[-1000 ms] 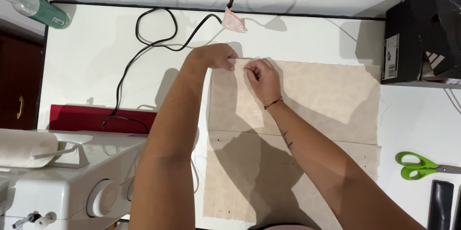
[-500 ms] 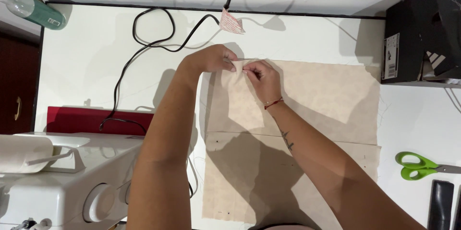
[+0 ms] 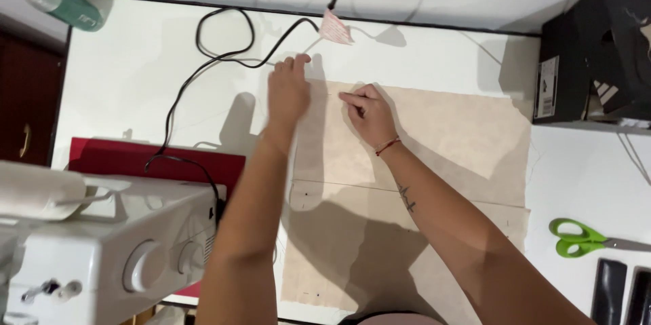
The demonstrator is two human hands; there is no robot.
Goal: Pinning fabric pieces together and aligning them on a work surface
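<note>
Beige rectangular fabric sheet (image 3: 434,142) lies under both: left hand (image 3: 288,91) spread flat on its far corner, right hand (image 3: 369,113) pinching its edge.

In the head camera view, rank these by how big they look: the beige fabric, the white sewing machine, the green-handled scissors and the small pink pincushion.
1. beige fabric, largest.
2. white sewing machine, though it sits nearer the camera and is cut off by the frame, so its rank is less sure.
3. green-handled scissors, partly cut off.
4. small pink pincushion, smallest.
</note>
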